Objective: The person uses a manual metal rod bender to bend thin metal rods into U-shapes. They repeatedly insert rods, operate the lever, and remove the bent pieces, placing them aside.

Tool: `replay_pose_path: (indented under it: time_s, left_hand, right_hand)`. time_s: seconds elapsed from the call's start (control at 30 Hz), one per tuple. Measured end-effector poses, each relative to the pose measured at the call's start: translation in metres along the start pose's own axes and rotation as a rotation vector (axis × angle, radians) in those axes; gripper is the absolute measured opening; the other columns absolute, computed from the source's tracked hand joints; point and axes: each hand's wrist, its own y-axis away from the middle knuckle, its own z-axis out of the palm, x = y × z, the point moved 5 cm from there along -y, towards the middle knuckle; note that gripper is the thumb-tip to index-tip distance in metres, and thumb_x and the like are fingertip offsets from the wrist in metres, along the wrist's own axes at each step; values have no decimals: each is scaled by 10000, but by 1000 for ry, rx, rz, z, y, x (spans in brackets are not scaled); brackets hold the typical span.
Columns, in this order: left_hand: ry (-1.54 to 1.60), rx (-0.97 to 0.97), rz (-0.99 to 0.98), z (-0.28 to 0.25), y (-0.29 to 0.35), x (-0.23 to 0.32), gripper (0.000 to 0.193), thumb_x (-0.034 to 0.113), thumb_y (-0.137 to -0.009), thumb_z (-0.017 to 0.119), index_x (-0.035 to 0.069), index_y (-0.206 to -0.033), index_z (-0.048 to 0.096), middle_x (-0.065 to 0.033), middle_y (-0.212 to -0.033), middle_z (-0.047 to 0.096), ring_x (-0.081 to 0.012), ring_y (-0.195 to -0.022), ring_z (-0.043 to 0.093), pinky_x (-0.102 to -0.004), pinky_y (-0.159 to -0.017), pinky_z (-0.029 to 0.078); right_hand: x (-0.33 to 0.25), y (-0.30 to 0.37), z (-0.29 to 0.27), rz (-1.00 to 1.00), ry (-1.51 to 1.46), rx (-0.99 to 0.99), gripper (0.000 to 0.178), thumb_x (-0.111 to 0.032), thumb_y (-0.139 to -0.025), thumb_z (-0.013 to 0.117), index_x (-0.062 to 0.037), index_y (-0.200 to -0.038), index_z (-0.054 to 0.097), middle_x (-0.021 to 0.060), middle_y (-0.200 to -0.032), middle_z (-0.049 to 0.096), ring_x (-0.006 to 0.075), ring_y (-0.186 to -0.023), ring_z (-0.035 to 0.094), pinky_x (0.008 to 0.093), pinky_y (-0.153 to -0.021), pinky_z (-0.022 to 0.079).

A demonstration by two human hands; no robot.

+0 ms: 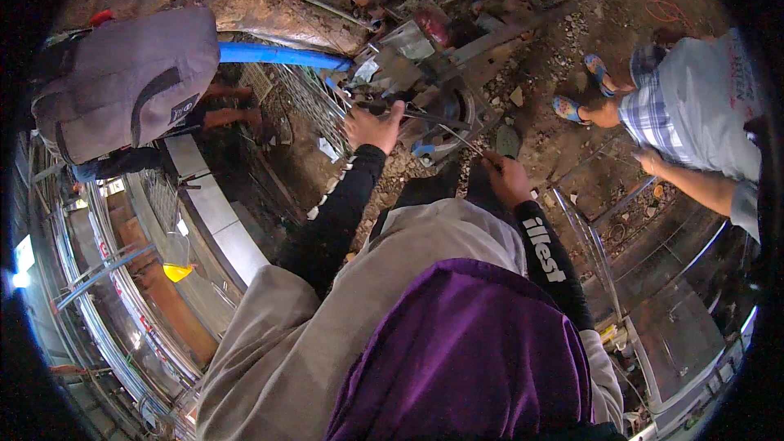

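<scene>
My left hand (374, 127), in a black sleeve, is closed with the thumb raised. A dark, narrow bar (438, 120) reaches rightward from it, over a dark metal machine (457, 106) with a rounded part. Closer to me, my right hand (508, 177) is closed on the near end of a thin metal rod (462, 139). The rod slants up and left toward the dark bar; I cannot tell whether they touch. Low on the machine is a small blue part (423, 149). Between and just beyond my hands, shadow hides detail.
A person in plaid shorts (653, 118) stands at the right. On the left, a person carries a grey backpack (135, 82). A blue pipe (282, 55) and wire mesh (310, 94) lie beyond my left hand. Rubble (563, 57) covers the ground; long metal bars (122, 278) line the left.
</scene>
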Motion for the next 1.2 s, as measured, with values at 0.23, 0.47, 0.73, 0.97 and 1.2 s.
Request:
replay_pose_path:
  time_s: [0.23,0.47,0.73,0.97,1.2]
  left_hand:
    - [27,-13,-103,-5,16,23,1233,568,-690,783,-110,-1511,161,-368,-1461,304,-481,-1338,379,-517,-1115,336]
    - [-158,-138,256,-13,3,9,1156,432,-717,784,-11,-1554,121,-320,-1455,366,-487,-1344,386,-546,-1123,333]
    - [-490,-347,730,-39,-5,43,1056,76,-698,756,255,-1580,203,-182,-1453,410,-438,-1293,442,-498,-1095,395]
    - [-472,-262,977,-53,-1,35,1003,63,-753,752,262,-1581,221,-158,-1466,426,-410,-1270,473,-512,-1050,413]
    - [26,27,456,-34,27,-23,650,419,-922,658,60,-1425,454,-253,-1357,514,-450,-1253,486,-513,-1038,411]
  right_hand:
    - [-2,-3,2,-69,-70,8,344,-290,-961,575,-42,-1183,663,277,-1000,678,458,-950,643,500,-831,504]
    - [-5,1,2,-83,-20,6,360,-320,-964,583,-105,-1234,685,227,-1088,701,394,-1015,667,444,-903,510]
    - [4,2,5,-36,-104,62,326,-236,-941,602,-89,-1222,681,239,-990,702,397,-923,686,452,-814,530]
    - [-7,4,1,-72,-113,47,319,-209,-939,578,-80,-1214,674,237,-972,698,401,-899,686,458,-791,535]
    - [-3,3,5,-200,-93,151,285,-233,-951,603,-58,-1155,697,234,-961,697,414,-884,679,459,-778,535]
